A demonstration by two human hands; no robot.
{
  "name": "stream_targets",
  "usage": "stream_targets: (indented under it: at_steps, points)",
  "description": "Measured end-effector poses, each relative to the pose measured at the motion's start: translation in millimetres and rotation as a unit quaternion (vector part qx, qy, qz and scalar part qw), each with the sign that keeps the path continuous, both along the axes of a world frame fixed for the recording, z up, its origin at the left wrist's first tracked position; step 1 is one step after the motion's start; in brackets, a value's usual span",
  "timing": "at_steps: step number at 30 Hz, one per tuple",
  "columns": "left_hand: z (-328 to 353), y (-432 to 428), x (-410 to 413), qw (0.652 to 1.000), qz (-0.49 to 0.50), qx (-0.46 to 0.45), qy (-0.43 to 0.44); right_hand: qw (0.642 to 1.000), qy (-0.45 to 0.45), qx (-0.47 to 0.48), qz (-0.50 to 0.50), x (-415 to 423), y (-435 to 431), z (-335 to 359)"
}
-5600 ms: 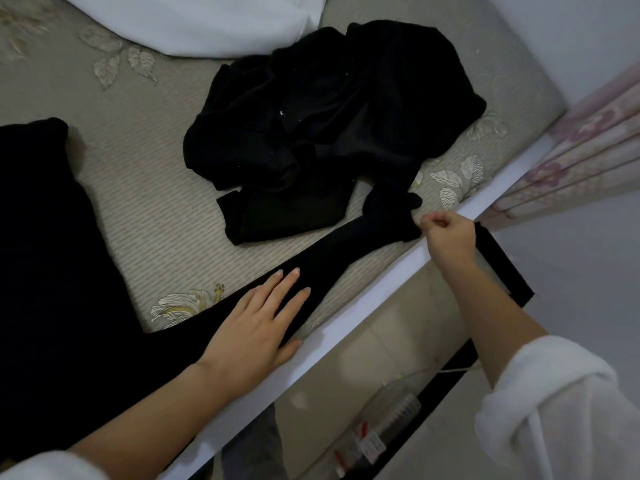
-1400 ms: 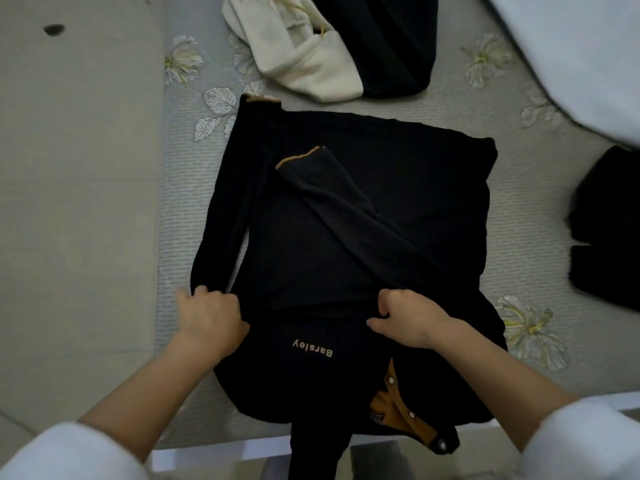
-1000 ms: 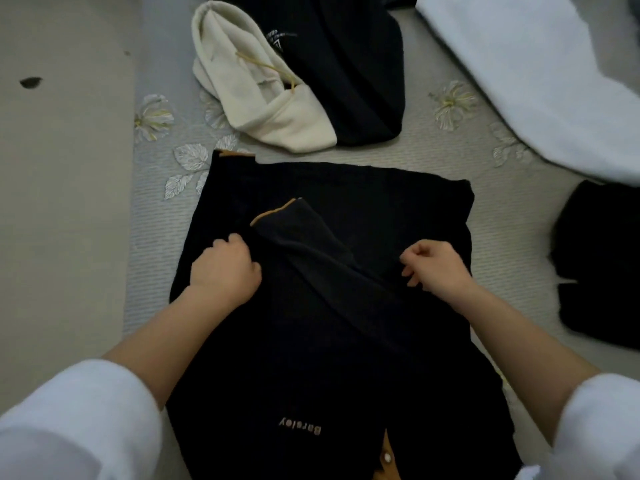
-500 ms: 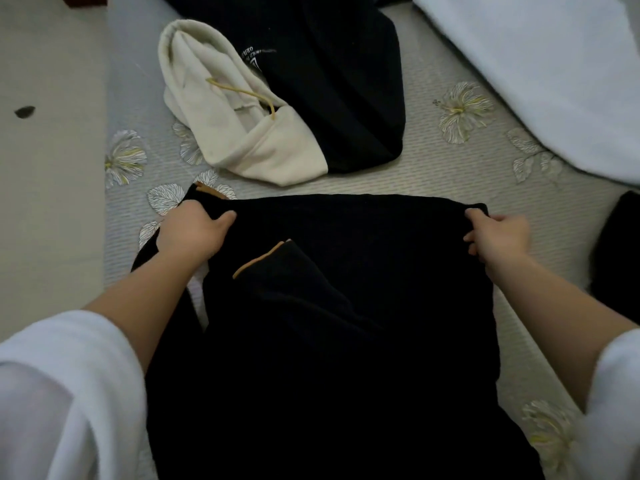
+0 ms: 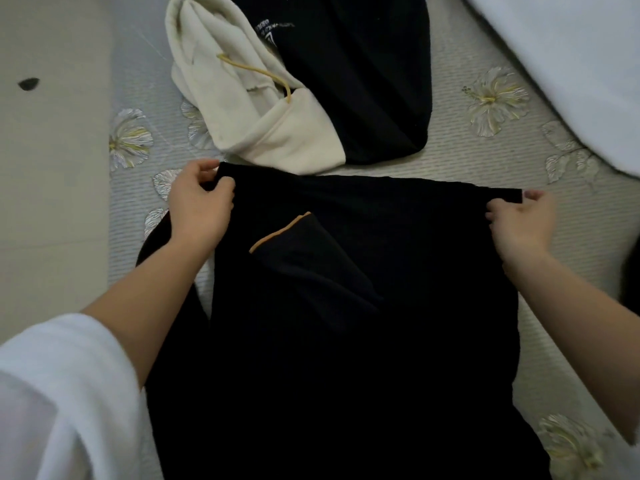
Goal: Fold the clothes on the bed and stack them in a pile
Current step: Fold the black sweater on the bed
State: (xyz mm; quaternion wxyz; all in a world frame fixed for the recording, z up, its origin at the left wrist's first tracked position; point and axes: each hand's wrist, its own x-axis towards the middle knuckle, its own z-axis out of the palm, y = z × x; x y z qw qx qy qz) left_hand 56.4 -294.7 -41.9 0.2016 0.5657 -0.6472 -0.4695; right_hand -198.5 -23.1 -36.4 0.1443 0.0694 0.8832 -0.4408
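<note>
On the bed, black sweater lies flat. Orange-trimmed sleeve folded across sweater, just nearer than both grips. Left hand pinches sweater's far-left corner; right hand pinches far-right corner. Beyond sweater: cream-and-black hoodie; white blanket farther right.

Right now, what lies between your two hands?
Head view: the far edge of the black fabric garment, its corners pinched by the left hand and right hand; its orange-trimmed sleeve cuff lies nearer.

Left sleeve white, thick, fleecy; bunched above the bare forearm.
</note>
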Motion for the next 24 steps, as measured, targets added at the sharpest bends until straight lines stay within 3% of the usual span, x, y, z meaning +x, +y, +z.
stream_targets:
  at_steps: [2,5,7,10,13,17,19,21,24]
  points:
    - [8,1,20,0.997,0.004,-0.072,-0.016,0.995,0.043,0.033,0.085,31,-7,6]
    - [10,-6,64,0.972,0.019,-0.179,-0.154,0.952,0.101,0.033,0.289,106,-27,17]
    - [9,-13,97,0.965,0.079,-0.123,-0.216,0.882,0.149,0.037,0.445,158,-40,15]
    - [4,-18,132,0.978,0.074,-0.02,-0.194,0.779,0.17,0.075,0.598,217,-54,2]
    - [0,-6,146,0.984,-0.03,-0.022,-0.174,0.712,0.174,0.189,0.653,242,-53,-21]
    - [-5,14,144,0.982,-0.034,-0.03,-0.181,0.676,0.176,0.264,0.665,245,-52,-32]
    - [-3,18,144,0.993,0.039,0.003,-0.114,0.661,0.168,0.283,0.674,243,-54,-31]
    - [7,18,150,0.984,0.156,0.079,0.025,0.653,0.154,0.299,0.679,242,-56,-30]
    - [20,10,179,0.917,0.311,0.152,0.197,0.653,0.131,0.31,0.679,243,-60,-28]
